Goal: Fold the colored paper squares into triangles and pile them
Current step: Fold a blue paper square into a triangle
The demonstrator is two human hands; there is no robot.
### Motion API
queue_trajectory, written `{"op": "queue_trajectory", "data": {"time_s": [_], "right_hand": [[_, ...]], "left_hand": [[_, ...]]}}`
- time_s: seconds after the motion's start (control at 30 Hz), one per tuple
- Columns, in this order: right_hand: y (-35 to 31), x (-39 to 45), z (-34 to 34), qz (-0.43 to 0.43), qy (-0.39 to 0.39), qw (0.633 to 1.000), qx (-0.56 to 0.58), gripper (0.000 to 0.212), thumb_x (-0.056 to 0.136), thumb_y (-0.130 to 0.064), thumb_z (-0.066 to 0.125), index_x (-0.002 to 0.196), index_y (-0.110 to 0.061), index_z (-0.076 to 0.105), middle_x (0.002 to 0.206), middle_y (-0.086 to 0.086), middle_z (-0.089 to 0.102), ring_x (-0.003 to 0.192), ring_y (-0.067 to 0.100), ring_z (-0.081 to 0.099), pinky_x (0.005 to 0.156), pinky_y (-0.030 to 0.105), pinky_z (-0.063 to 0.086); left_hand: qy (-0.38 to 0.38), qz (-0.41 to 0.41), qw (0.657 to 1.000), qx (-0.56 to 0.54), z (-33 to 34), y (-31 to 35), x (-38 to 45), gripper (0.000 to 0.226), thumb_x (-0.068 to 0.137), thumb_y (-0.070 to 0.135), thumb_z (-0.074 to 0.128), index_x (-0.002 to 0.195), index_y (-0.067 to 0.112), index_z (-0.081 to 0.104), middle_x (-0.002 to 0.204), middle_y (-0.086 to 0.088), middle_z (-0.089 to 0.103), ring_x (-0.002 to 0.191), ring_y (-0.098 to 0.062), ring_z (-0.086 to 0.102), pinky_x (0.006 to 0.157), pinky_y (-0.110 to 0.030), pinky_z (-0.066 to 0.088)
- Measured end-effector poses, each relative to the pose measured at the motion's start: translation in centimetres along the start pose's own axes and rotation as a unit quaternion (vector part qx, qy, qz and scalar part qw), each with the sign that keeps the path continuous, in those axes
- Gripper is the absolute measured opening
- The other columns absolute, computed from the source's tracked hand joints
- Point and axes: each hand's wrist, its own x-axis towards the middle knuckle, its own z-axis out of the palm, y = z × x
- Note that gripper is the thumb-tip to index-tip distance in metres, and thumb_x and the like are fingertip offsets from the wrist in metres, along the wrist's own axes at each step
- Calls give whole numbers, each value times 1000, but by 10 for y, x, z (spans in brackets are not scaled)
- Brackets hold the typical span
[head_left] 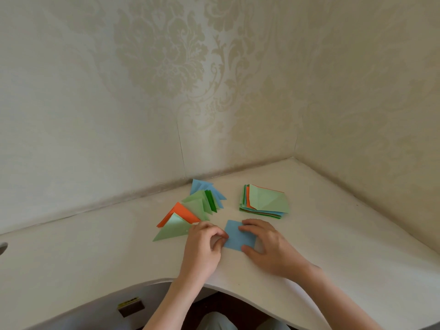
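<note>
Knees in pale trousers (215, 321) show at the bottom edge, under the curved front of a white counter (95, 253) that fills a corner between two walls with damask wallpaper (162, 55). At far left a grey rounded object (2, 247) pokes in at the counter's edge; what it is cannot be told. Lower down, below the counter's rim, sits a small dark box with a yellow-green label (131, 307). On the counter, left of centre, lies the fanned pile of folded triangles (188, 210): a light green one in front, orange behind it, more green ones further back, and blue ones nearest the wall. The left hand (203, 246) rests just right of the front green triangle, its fingers curled, pinching the left edge of a blue square (238, 235) that lies flat on the counter between the two hands. The right hand (266, 244) lies on the square's right side, fingers spread and fairly straight across the top edge, thumb pressing near the lower right corner. Behind the right hand, apart from it, sits the stack of unfolded squares (264, 202), a creased light green sheet on top with orange showing beneath and green and blue edges lower down.
</note>
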Motion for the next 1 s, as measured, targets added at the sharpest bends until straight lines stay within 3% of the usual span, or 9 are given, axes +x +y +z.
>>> {"op": "queue_trajectory", "data": {"time_s": [0.17,0.27,0.4,0.5,0.67,0.83,0.93,1.0], "right_hand": [[-5,-2,-4,-9,-16,1000,-24,48,92,-22,49,139,-20,46,143,-9,39,133,5,32,101,-1,9],[-6,-6,-6,-24,-4,999,-48,52,87,-21,37,138,-22,47,138,-8,45,129,10,38,108,19,26],[-4,-12,-5,-19,23,999,-23,60,75,-24,45,135,-23,50,129,-8,55,123,12,46,106,31,36],[-7,-14,-3,-21,35,999,-10,60,74,-26,53,134,-24,51,123,-9,58,117,13,50,103,31,39],[-9,-16,1,-41,74,996,-26,51,76,-38,51,124,-25,60,114,-10,57,108,10,55,91,28,43],[-5,-13,-3,-62,71,994,-64,37,83,-46,49,112,-31,66,120,-12,55,111,7,52,90,28,43],[-5,-9,-5,-61,57,994,-73,36,86,-55,42,104,-36,67,114,-17,57,107,5,52,88,29,43],[-6,-6,-4,-62,56,994,-74,36,88,-56,40,99,-36,68,106,-20,56,100,2,50,85,29,41]], "left_hand": [[10,70,987,141,6,16,-2,22,77,-5,63,83,15,69,87,1,53,81,-20,51,69,-26,44],[-4,86,981,171,6,24,-8,12,87,16,59,90,11,69,91,-3,57,84,-22,53,73,-35,50],[1,101,974,203,7,32,-16,54,84,60,42,85,13,70,85,2,60,79,-20,55,65,-34,52],[23,113,962,247,3,34,-20,61,76,70,38,79,19,70,80,8,63,75,-17,58,61,-32,50],[12,120,961,250,1,29,-22,46,76,56,42,81,20,72,87,10,67,81,-18,60,66,-32,48],[3,213,945,249,-6,12,-24,36,87,39,39,94,26,72,104,14,67,91,-11,55,71,-26,50],[14,240,940,242,-10,-3,-23,12,83,31,67,93,29,71,106,15,66,93,-11,53,69,-27,50],[25,212,955,208,-13,-9,-21,18,71,24,82,85,28,72,100,15,66,90,-12,53,65,-31,51]]}}
